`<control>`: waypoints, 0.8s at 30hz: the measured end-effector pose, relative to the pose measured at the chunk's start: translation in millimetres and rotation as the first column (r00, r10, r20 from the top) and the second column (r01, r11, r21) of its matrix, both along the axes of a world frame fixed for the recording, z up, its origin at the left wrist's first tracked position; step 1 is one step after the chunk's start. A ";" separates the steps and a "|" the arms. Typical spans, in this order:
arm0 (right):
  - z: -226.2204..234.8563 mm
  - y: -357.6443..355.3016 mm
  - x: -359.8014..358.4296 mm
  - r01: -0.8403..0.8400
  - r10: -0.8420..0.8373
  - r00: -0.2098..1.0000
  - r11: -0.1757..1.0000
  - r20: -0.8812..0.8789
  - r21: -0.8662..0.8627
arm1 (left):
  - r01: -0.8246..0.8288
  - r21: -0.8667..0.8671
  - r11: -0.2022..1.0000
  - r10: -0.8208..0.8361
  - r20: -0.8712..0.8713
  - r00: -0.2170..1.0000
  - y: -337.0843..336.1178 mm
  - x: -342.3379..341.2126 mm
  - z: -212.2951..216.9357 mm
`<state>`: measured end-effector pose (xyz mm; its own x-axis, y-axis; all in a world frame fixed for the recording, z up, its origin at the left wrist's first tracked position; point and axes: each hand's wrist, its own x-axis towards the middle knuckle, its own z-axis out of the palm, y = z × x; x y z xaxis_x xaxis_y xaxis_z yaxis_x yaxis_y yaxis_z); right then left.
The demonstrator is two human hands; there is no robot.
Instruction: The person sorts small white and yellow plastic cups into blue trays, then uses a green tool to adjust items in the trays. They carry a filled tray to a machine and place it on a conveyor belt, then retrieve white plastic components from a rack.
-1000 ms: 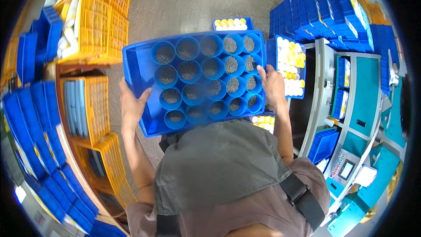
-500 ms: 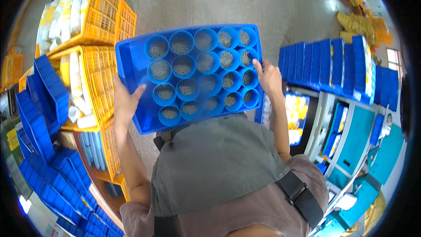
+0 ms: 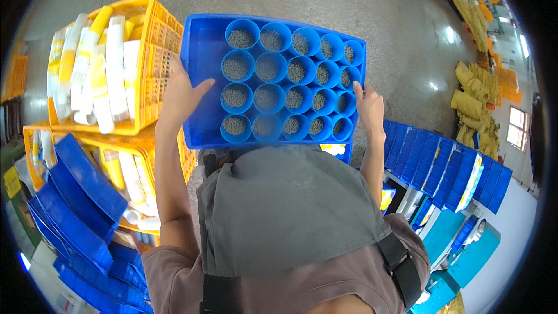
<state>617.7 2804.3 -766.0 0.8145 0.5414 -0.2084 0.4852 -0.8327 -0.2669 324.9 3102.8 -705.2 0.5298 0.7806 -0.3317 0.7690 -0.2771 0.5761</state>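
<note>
1. Head view: we see the blue tray (image 3: 203,81) carried in both hands out in front of the chest, above the grey floor (image 3: 372,0).
2. Left hand (image 3: 180,96) is clamped on the tray's left rim, thumb hooked inside the wall. Right hand (image 3: 367,107) is closed on the tray's right edge, fingers under it and hidden.
3. The tray holds rows of round blue cups (image 3: 279,84), apparently loose. The column next to the tray's left wall is empty.
4. Risk: tilt the tray left and the cups likely slide into that gap, shifting the load.
5. Risk: the right grip sits at the near corner only, so we judge the far edge could dip.
6. Risk: yellow crates (image 3: 145,64) just left of the tray and stacked blue trays (image 3: 447,168) to its lower right could snag a corner.
</note>
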 end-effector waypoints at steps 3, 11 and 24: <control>-5.2 68.5 38.8 0.029 -0.029 1.000 0.999 -0.009 0.016 | 0.025 -0.002 1.000 -0.025 -0.034 0.999 80.8 47.3 -1.8; -56.0 306.1 179.3 -0.020 0.020 1.000 1.000 -0.003 0.016 | 0.009 -0.043 0.999 -0.011 -0.033 0.999 301.4 171.1 -50.8; -14.5 775.7 275.9 -0.491 0.499 0.860 0.867 -0.109 0.089 | -0.615 -0.089 0.784 0.618 0.010 0.786 533.0 147.4 -47.7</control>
<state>893.6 3580.0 -780.5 0.4055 0.8800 -0.2475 0.7892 -0.4736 -0.3910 472.3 3635.9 -752.9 -0.0424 0.9177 -0.3950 0.7388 0.2950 0.6060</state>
